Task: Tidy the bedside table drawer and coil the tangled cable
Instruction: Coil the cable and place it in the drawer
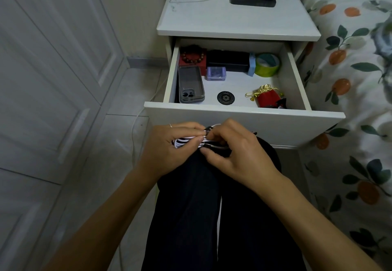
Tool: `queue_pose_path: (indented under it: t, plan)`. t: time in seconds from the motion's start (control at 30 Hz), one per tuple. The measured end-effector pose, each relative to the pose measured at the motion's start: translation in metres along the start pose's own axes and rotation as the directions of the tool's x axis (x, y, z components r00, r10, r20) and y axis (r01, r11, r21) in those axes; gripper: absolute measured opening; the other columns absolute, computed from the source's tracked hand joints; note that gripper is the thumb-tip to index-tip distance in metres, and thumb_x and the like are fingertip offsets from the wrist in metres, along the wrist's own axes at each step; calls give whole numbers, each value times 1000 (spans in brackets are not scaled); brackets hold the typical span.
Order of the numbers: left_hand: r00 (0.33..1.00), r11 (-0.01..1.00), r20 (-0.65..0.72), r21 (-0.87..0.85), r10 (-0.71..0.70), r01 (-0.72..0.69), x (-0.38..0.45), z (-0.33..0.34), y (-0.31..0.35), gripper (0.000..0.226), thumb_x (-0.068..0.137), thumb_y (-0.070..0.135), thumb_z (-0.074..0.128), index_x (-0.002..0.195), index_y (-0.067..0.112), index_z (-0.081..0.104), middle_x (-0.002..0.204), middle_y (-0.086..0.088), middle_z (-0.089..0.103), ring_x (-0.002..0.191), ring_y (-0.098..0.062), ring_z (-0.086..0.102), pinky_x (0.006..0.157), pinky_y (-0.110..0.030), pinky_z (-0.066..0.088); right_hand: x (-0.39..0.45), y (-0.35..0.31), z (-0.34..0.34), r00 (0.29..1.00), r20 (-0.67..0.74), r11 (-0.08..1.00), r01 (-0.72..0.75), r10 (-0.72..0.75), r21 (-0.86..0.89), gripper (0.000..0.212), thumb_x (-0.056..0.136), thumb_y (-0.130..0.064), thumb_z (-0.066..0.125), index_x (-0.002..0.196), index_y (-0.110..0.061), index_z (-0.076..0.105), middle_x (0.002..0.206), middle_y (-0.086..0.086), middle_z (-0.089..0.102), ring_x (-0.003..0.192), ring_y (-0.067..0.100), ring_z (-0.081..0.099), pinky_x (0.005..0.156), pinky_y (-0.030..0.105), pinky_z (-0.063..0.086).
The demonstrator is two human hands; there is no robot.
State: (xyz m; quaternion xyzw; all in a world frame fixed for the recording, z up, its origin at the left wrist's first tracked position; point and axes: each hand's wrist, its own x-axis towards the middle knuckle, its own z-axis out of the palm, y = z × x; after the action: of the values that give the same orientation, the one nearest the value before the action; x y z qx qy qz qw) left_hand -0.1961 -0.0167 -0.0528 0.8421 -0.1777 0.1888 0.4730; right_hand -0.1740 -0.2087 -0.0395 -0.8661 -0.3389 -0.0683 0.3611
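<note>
2 hands meet over the person's knees, just in front of the drawer's front panel, and between them sits the white cable (191, 140), gathered into several parallel loops. The left hand (169, 143) clamps the bundle, its fingers curled around the loops with the thumb across them; the right hand (235, 154) pinches the cable's end near the bundle's middle, thumb and forefinger closed on it, and seems to be winding or fastening it. To do this well, the left hand should likely keep the loops flat and even while the right draws the tail snug, not so tight that it kinks. Both wrists angle inward, forearms converging from below. Beyond, the open drawer (244, 109) holds a phone case (191, 84), a red pouch (268, 98) and tape rolls (266, 65).
</note>
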Motion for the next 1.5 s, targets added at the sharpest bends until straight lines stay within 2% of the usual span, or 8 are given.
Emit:
queue_pose_path:
  t: [0.17,0.27,0.53,0.7,0.9,1.1,1.3,1.5]
  plan:
    - [989,987,-24,-70,-146,144,-4,2,1,19,85,18,68,103,15,72,102,7,72,96,-4,68,87,-23,54,-2,4,4,984,-51,977,160,-168,-139,15,90,-19,66,100,-9,72,95,6,64,87,28,61,69,42,52]
    - [994,991,-13,-82,-110,108,-4,4,4,16,85,13,67,97,6,74,100,2,73,95,-6,69,88,-24,53,-1,2,-1,980,-104,986,166,-169,-31,9,87,-14,70,93,-8,75,89,5,68,82,25,63,71,39,51]
    - [998,995,62,103,3,-9,-2,-2,9,16,86,19,65,95,10,76,101,2,73,96,-5,67,89,-24,52,11,-1,-8,973,-33,944,-213,229,252,4,80,-20,78,84,-18,77,80,-7,67,73,5,62,68,22,50]
    - [992,995,81,6,-100,100,6,-4,11,21,79,27,72,92,11,74,97,4,73,89,-6,69,82,-21,55,19,2,-9,931,10,896,-355,366,267,14,74,-26,83,82,-20,72,81,-5,63,71,4,58,63,11,44]
    - [958,968,151,94,-245,233,18,-11,15,22,76,32,74,95,21,74,90,12,73,84,-3,68,76,-16,53,26,10,-17,884,175,841,-467,433,275,22,73,-36,82,87,-25,70,81,-5,66,69,5,60,68,25,54]
    - [921,951,249,159,-299,266,29,-18,22,21,73,29,73,91,21,78,87,10,74,81,-3,68,77,-21,54,29,15,-24,885,300,853,-438,355,285,12,87,-22,71,98,-24,76,88,-6,73,79,6,68,80,31,57]
    - [904,908,173,231,-392,349,35,-10,33,11,63,33,68,72,31,75,71,14,71,70,-3,64,69,-25,54,33,17,-30,902,370,921,-319,223,222,24,88,-12,67,109,-22,74,87,-10,68,76,7,63,74,24,52]
    - [926,927,161,224,-340,302,30,-4,32,7,71,36,66,69,32,71,72,13,69,72,-6,64,71,-34,54,31,21,-30,914,373,916,-280,163,286,21,87,-9,68,104,-19,76,83,-8,67,75,12,63,71,23,50]
